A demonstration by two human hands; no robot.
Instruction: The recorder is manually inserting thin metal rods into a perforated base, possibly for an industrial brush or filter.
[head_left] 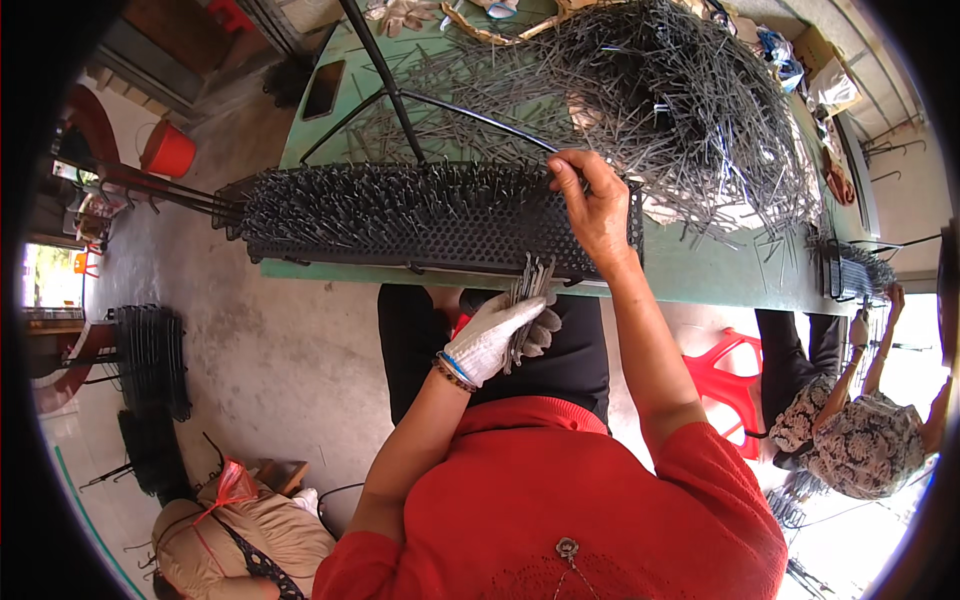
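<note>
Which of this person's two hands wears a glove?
The left hand, holding a bundle of thin gray rods, wears a whitish glove; the right hand, at the perforated rack, is bare.

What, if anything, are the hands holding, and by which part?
The gloved left hand grips a bundle of thin grey strips around its middle, upper ends jutting out. Whether the right hand pinches anything cannot be told.

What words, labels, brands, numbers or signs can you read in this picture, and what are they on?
No text can be read anywhere in this view.
Crumpled clear plastic bag, upper right: any print is too small and blurred to read.
Flat black rectangular phone-like device, upper left: no legible characters.
Black perforated metal rack: no lettering visible.
White-and-grey fabric glove on the left hand: no lettering visible.
</note>
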